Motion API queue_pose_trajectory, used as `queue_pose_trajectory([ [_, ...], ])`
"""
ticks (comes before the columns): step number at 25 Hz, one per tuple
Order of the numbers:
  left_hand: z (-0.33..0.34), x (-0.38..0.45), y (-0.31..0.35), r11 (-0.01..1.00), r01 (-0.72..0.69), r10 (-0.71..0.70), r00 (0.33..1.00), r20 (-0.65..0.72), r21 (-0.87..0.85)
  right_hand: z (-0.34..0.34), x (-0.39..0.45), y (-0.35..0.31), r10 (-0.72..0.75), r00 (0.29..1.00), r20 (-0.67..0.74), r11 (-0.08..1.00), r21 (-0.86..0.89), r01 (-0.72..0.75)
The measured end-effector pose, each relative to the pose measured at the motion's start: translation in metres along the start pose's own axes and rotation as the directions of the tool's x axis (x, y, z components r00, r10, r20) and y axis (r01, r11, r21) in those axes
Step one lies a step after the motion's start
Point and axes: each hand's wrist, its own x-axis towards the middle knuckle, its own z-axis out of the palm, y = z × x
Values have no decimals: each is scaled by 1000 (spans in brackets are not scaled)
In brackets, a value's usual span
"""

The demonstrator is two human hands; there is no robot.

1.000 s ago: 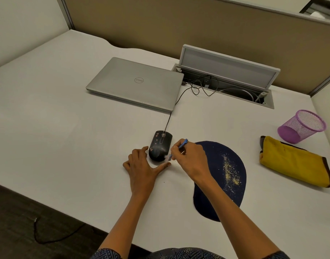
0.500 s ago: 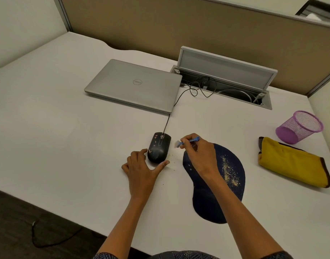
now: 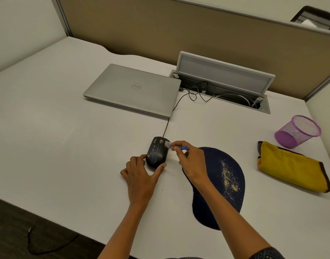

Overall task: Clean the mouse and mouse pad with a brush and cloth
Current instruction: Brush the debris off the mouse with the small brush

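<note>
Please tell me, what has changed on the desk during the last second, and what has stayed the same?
The right hand, gripping the blue brush throughout, swept it off the near right side of the mouse, then back onto its far right corner. The left hand kept steadying the mouse. Mouse pad with crumbs, yellow cloth, laptop and purple cup stayed put.

Brush point(image 3: 179, 147) bristles motion-blurred over mouse point(image 3: 157, 152) front, contact unclear. Right hand point(image 3: 193, 163) covers mouse pad's point(image 3: 222, 182) 9 o'clock edge. Dark framed object point(image 3: 313, 18) at 1 o'clock cut by partition, possibly a monitor.
</note>
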Motion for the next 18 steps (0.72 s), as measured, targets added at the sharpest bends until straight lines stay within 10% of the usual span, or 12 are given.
queue_pose_trajectory([
  [18, 0, 1, 0, 1000, 10, -10, 1000, 3, -3, 2, 27, 1, 19, 998, 63, 996, -84, -14],
])
